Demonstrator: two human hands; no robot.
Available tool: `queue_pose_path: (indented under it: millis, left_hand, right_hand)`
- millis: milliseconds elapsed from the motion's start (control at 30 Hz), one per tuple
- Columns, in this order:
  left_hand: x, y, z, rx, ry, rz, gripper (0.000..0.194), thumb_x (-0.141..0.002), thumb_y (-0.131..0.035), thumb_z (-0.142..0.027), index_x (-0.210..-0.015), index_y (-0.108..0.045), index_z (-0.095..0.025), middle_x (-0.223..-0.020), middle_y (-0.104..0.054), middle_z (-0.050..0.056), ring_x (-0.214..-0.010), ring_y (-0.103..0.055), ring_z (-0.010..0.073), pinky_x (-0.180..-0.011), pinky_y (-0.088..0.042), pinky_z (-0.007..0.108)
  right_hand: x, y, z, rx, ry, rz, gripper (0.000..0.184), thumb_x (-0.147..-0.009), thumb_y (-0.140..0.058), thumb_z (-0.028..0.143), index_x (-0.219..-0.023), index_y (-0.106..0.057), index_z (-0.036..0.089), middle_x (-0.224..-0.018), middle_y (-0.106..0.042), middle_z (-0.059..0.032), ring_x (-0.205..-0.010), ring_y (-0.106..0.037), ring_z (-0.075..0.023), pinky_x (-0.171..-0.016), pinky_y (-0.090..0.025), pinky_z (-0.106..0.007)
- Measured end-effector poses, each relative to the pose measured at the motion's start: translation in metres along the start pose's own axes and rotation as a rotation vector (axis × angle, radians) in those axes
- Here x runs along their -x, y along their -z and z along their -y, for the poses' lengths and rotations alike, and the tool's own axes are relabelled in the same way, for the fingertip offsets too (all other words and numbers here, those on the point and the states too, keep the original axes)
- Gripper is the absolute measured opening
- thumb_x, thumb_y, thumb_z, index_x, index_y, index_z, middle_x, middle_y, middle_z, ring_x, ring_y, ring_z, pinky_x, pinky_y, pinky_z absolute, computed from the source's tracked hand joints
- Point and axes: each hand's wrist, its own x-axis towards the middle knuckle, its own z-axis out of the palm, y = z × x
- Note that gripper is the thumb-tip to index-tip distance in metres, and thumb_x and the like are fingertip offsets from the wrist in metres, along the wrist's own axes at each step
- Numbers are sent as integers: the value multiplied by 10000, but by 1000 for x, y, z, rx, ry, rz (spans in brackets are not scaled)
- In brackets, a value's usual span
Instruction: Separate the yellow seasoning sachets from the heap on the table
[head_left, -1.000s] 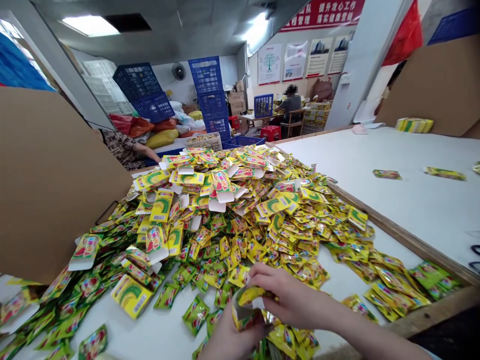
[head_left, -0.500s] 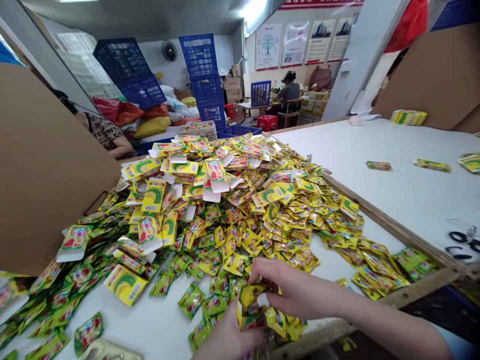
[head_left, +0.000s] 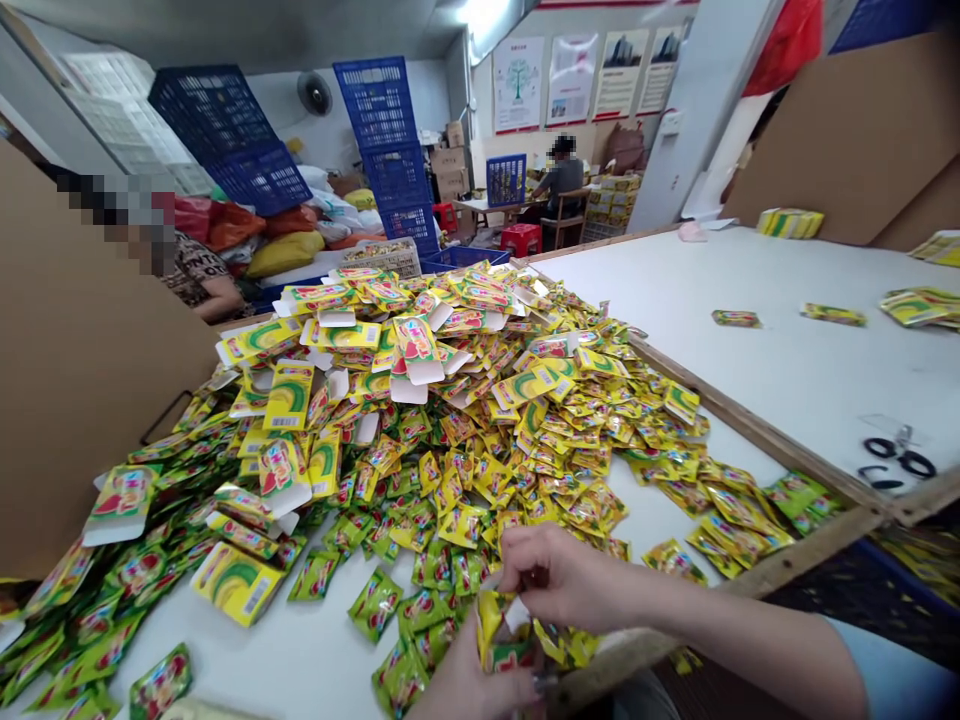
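Observation:
At the front edge of the table, my left hand (head_left: 461, 675) grips a small open carton (head_left: 513, 655), yellow and green, tilted with its mouth upward. A yellow wrapped packet (head_left: 491, 612) shows at its opening, beside a white flap. Over that opening, my right hand (head_left: 559, 575) has its fingers curled and pressed together against the flap; what lies between the fingertips is hidden. Green sachets (head_left: 424, 610) lie just left of the carton, and yellow sachets (head_left: 577, 645) lie partly under my right wrist. Behind is a large heap of sachets topped with flat cartons (head_left: 416, 350).
A wooden rail (head_left: 765, 450) edges the table on the right. Beyond it, a white table (head_left: 675, 270) bears scissors (head_left: 900, 450) and several packets. A cardboard panel (head_left: 90, 350) stands at left, with a co-worker (head_left: 199, 275) behind it. Blue crates (head_left: 375, 110) are stacked at the back.
My right fingers have drawn closer together at the carton's mouth, and less of the yellow packet shows inside. The view has turned slightly right. My left hand still holds the carton.

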Motion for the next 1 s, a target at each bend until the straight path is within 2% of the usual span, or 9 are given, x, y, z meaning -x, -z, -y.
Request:
queue_pose_path:
  millis: [67,100,233,367,433,533,700,867,1000]
  left_hand:
    - [2,1,4,17,56,37,518,-532,-783,-392,-964,-581,-188,-856,-636,25,-837,-570,220,-792,-425,334]
    - [3,1,6,32,82,56,535,-528,-784,-416,-967,-581,-188,-838,-635,24,-802,-574,211,-766,-433,329]
    - [3,0,14,83,89,109,558,-559,-759,-451,-1011,-561,-188,-854,-628,37,-726,-587,189,-724,-450,320]
    - [2,-5,16,21,-1,44,470,-583,-742,-345,-996,-587,-182,-945,-612,58,-911,-572,251,-858,-423,368]
    - [4,-6,18,-11,-8,42,507,-586,-721,-277,-1063,-571,-195,-1010,-600,67,-969,-552,274,-901,-401,395]
    - [8,-7,20,-65,16,20,520,-604,-706,-293,-1091,-548,-197,-1010,-603,69,-978,-546,275,-918,-383,397]
    - [11,-4,16,-43,61,92,523,-591,-717,-485,-986,-557,-183,-961,-594,63,-960,-534,258,-883,-393,359]
    - [9,-4,12,-17,79,65,428,-581,-725,-484,-828,-569,-171,-858,-585,43,-820,-540,207,-773,-421,316]
    - [9,-6,12,-37,110,78,385,-568,-734,-455,-782,-592,-167,-833,-581,35,-831,-527,209,-807,-407,329]
  right_hand:
    - [-1,0,-7,-62,-29,-32,189,-609,-571,-31,-672,-631,136,-648,-456,40,-607,-455,-90,-534,-358,-174]
    - [-1,1,-9,-81,-33,-4,197,-618,-560,-33,-685,-641,134,-651,-466,38,-613,-465,-89,-541,-370,-171]
    - [10,12,0,-24,-43,255,352,-660,-470,-53,-869,-672,145,-791,-560,-2,-636,-525,-85,-604,-432,-177]
    - [26,14,20,263,1,230,310,-710,-467,4,-916,-650,145,-949,-590,-69,-779,-569,-151,-683,-453,-235]
    - [28,12,22,269,14,230,298,-731,-457,15,-912,-650,151,-982,-601,-76,-809,-582,-156,-700,-454,-237]
    - [20,11,12,165,6,252,370,-708,-441,-22,-923,-670,171,-938,-642,-47,-832,-598,-141,-728,-445,-220]
    - [2,17,2,114,25,424,389,-667,-467,-30,-904,-696,177,-852,-682,-13,-756,-610,-129,-673,-435,-199]
    - [-8,25,13,226,44,425,323,-698,-532,40,-970,-678,135,-824,-691,-40,-680,-575,-126,-608,-412,-187]
    - [-16,24,10,243,41,460,283,-684,-564,47,-924,-676,146,-725,-655,0,-578,-508,-93,-515,-360,-158]
